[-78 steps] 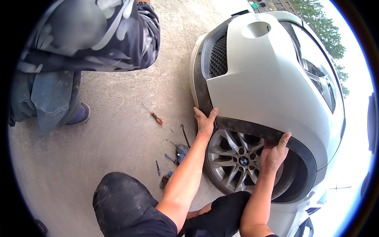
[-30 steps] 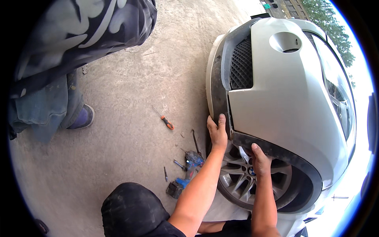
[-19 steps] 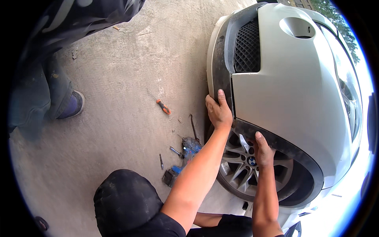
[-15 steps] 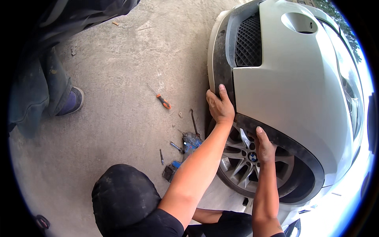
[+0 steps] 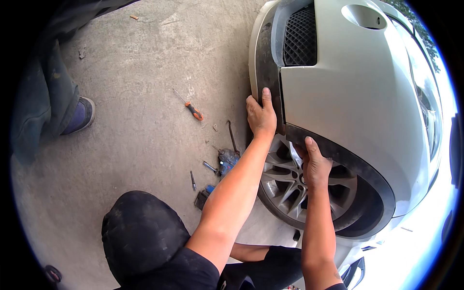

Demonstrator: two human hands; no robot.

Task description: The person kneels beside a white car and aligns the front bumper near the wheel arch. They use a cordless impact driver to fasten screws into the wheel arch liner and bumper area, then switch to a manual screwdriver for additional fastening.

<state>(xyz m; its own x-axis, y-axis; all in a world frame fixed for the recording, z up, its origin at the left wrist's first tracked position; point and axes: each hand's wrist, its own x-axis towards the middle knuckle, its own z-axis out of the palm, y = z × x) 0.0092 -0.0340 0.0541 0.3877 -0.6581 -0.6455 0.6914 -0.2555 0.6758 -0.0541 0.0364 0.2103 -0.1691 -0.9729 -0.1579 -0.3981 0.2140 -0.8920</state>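
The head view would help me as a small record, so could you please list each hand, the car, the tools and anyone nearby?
Left hand: grips the dark plastic bumper trim, thumb on its face
Right hand: grips the dark plastic wheel-arch trim, thumb on its face
Car: glossy white body; silver multi-spoke wheel, partly behind the right hand
Tools on ground: orange-and-black-handled screwdriver; blue-and-black power tool, partly hidden; dark hooked metal bar; slim metal rod
Nearby person: worn grey-blue trousers and purple-blue shoe, at left
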